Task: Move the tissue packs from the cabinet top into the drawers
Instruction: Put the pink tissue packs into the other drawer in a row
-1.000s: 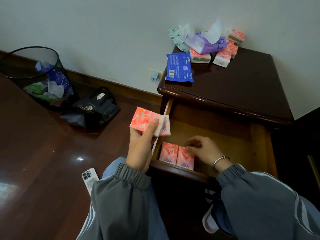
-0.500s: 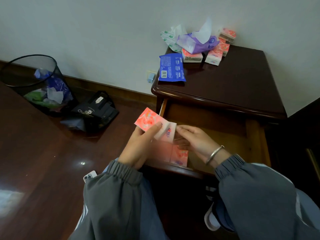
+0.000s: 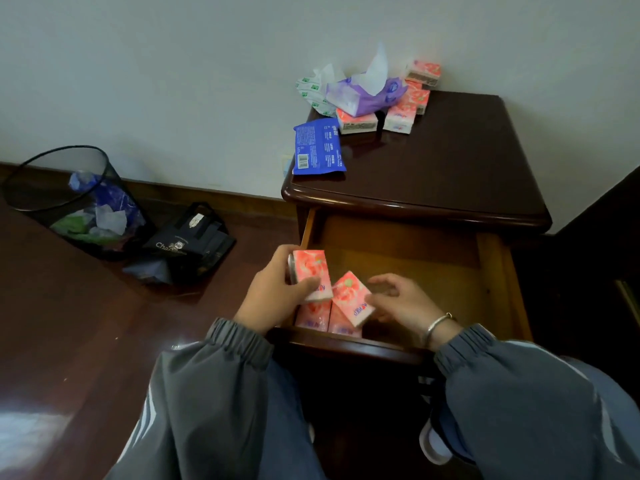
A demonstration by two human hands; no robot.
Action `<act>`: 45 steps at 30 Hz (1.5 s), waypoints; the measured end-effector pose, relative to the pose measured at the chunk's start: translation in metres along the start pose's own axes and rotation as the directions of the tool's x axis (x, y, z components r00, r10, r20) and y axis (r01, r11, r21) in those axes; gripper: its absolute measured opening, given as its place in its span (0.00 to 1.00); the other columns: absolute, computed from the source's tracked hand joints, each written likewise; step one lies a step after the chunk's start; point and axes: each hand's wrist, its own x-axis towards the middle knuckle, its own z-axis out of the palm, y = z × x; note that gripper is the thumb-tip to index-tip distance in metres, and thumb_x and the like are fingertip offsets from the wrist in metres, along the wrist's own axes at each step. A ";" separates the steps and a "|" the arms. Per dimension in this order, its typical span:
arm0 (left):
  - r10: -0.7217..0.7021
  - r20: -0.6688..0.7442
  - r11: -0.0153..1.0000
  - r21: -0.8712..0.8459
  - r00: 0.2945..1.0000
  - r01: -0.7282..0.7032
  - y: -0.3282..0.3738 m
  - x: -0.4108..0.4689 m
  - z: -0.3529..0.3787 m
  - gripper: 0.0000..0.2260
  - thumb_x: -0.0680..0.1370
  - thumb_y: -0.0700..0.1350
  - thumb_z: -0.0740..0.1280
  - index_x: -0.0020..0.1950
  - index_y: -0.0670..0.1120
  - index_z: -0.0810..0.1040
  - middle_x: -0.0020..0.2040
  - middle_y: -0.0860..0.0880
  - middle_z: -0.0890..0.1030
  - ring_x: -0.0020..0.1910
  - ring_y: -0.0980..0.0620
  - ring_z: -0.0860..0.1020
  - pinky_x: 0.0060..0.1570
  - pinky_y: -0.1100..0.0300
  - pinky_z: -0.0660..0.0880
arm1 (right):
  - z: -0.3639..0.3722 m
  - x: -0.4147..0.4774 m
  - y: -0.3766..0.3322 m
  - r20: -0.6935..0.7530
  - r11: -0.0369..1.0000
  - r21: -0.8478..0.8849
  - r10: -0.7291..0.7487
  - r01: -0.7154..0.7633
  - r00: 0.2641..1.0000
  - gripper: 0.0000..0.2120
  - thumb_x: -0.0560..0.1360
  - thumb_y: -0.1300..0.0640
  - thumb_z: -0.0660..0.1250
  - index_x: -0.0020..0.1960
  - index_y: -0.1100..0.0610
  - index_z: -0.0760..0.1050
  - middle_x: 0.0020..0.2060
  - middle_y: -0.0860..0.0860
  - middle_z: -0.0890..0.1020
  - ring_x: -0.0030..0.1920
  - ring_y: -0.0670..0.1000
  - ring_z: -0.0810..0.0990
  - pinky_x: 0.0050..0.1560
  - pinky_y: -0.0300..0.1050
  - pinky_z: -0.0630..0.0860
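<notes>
The top drawer [image 3: 491, 271] of the dark wooden cabinet [image 3: 450, 174] stands pulled out. My left hand [image 3: 273, 296] grips a pink tissue pack [image 3: 310, 271] over the drawer's front left corner. My right hand [image 3: 405, 303] holds a second pink pack [image 3: 353, 297], tilted, just to its right. Two more pink packs [image 3: 325, 318] stand upright in the drawer's front left corner below them. On the cabinet top's far left lie several pink packs [image 3: 401, 112], a purple open tissue pack [image 3: 367, 95], a green-and-white pack [image 3: 311, 91] and a blue flat pack [image 3: 317, 147].
A black mesh bin [image 3: 69, 199] with rubbish stands on the floor at the left by the wall. A black bag [image 3: 188, 242] lies beside it. The wooden floor [image 3: 69, 341] is glossy. A dark piece of furniture [image 3: 606, 254] borders the cabinet on the right.
My right hand left the packs standing in the drawer and took one pack from my left hand. Both hands have come down over the drawer's front left corner.
</notes>
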 end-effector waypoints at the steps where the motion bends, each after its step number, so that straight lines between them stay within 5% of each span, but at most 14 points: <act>1: 0.042 0.044 0.994 0.100 0.998 -0.046 0.003 0.000 0.001 0.21 0.73 0.49 0.72 0.61 0.58 0.67 0.45 0.59 0.79 0.41 0.66 0.77 0.34 0.74 0.72 | 0.001 -0.001 0.004 0.018 1.000 -0.028 0.002 -0.002 1.000 0.13 0.75 0.62 0.66 0.59 0.56 0.72 0.44 0.53 0.80 0.34 0.47 0.80 0.30 0.33 0.76; 4: 0.124 0.128 0.876 0.451 0.984 -0.169 0.009 -0.002 0.010 0.20 0.75 0.52 0.68 0.65 0.55 0.68 0.59 0.52 0.75 0.57 0.54 0.75 0.54 0.61 0.75 | 0.003 0.002 0.011 -0.003 0.958 -0.285 -0.042 0.040 0.999 0.04 0.74 0.57 0.67 0.48 0.55 0.76 0.43 0.51 0.82 0.38 0.50 0.81 0.38 0.43 0.77; 7: 0.129 0.113 0.643 0.747 0.985 -0.170 0.007 -0.003 0.018 0.24 0.74 0.58 0.65 0.69 0.55 0.67 0.74 0.49 0.58 0.75 0.46 0.52 0.69 0.44 0.58 | 0.004 0.003 0.015 -0.024 0.866 -0.497 -0.078 0.056 0.997 0.09 0.71 0.48 0.69 0.36 0.49 0.73 0.38 0.46 0.80 0.39 0.48 0.78 0.41 0.45 0.75; 10: 0.137 0.110 0.625 0.761 0.984 -0.172 0.001 0.002 0.018 0.28 0.76 0.58 0.63 0.74 0.56 0.59 0.78 0.50 0.49 0.77 0.47 0.45 0.73 0.42 0.49 | 0.004 0.003 0.020 0.024 0.911 -0.400 -0.101 0.102 0.995 0.13 0.69 0.47 0.71 0.51 0.47 0.73 0.50 0.44 0.79 0.50 0.46 0.78 0.52 0.45 0.76; 13: 0.214 0.207 0.519 0.804 0.955 -0.290 -0.001 0.005 0.021 0.25 0.78 0.54 0.62 0.75 0.56 0.60 0.76 0.53 0.58 0.77 0.49 0.50 0.73 0.41 0.46 | 0.005 0.003 0.019 0.111 0.923 -0.324 -0.180 0.207 0.977 0.31 0.71 0.52 0.69 0.71 0.45 0.62 0.66 0.47 0.73 0.65 0.48 0.73 0.64 0.51 0.72; 15: 0.251 0.255 0.445 0.827 0.934 -0.345 -0.002 0.005 0.022 0.25 0.79 0.53 0.61 0.75 0.54 0.60 0.73 0.54 0.64 0.75 0.50 0.55 0.73 0.41 0.46 | 0.006 0.003 0.019 0.136 0.916 -0.320 -0.209 0.243 0.968 0.32 0.73 0.55 0.68 0.73 0.45 0.60 0.68 0.48 0.72 0.67 0.47 0.71 0.66 0.51 0.71; 20: 0.271 0.329 0.287 0.869 0.905 -0.402 -0.011 0.004 0.020 0.26 0.79 0.56 0.57 0.76 0.53 0.58 0.74 0.49 0.60 0.74 0.45 0.54 0.72 0.39 0.47 | 0.006 0.005 0.020 0.116 0.904 -0.345 -0.225 0.252 0.967 0.28 0.73 0.54 0.68 0.71 0.46 0.65 0.64 0.46 0.75 0.62 0.46 0.74 0.63 0.46 0.73; 28: 0.237 0.414 0.355 0.805 0.879 -0.475 -0.009 0.010 0.014 0.24 0.80 0.55 0.56 0.75 0.54 0.60 0.72 0.54 0.66 0.75 0.51 0.55 0.72 0.40 0.42 | 0.007 0.005 0.019 0.075 0.885 -0.380 -0.261 0.270 0.962 0.22 0.74 0.52 0.67 0.68 0.49 0.68 0.61 0.46 0.76 0.60 0.46 0.75 0.61 0.46 0.73; 33: 0.177 0.388 0.544 0.727 0.904 -0.419 -0.013 0.007 0.014 0.20 0.80 0.54 0.56 0.72 0.53 0.66 0.70 0.54 0.70 0.76 0.53 0.54 0.73 0.46 0.52 | 0.006 0.006 0.019 0.116 0.878 -0.391 -0.249 0.275 0.961 0.18 0.77 0.52 0.64 0.66 0.51 0.72 0.61 0.46 0.78 0.61 0.45 0.75 0.62 0.45 0.73; 40: 0.112 0.418 0.608 0.689 0.901 -0.395 -0.006 0.007 0.010 0.21 0.80 0.55 0.57 0.73 0.52 0.65 0.71 0.53 0.70 0.76 0.53 0.53 0.72 0.49 0.57 | 0.005 0.001 0.014 0.123 0.893 -0.364 -0.237 0.266 0.964 0.19 0.78 0.51 0.63 0.68 0.52 0.71 0.65 0.47 0.76 0.65 0.46 0.72 0.66 0.44 0.69; 45: 0.230 0.393 0.710 0.557 0.890 -0.430 0.013 0.005 0.002 0.19 0.80 0.51 0.62 0.71 0.52 0.69 0.70 0.54 0.70 0.70 0.56 0.65 0.71 0.60 0.60 | -0.013 -0.016 -0.005 -0.060 0.864 -0.309 -0.435 0.398 0.898 0.16 0.77 0.53 0.64 0.64 0.51 0.75 0.62 0.45 0.78 0.62 0.42 0.75 0.64 0.41 0.72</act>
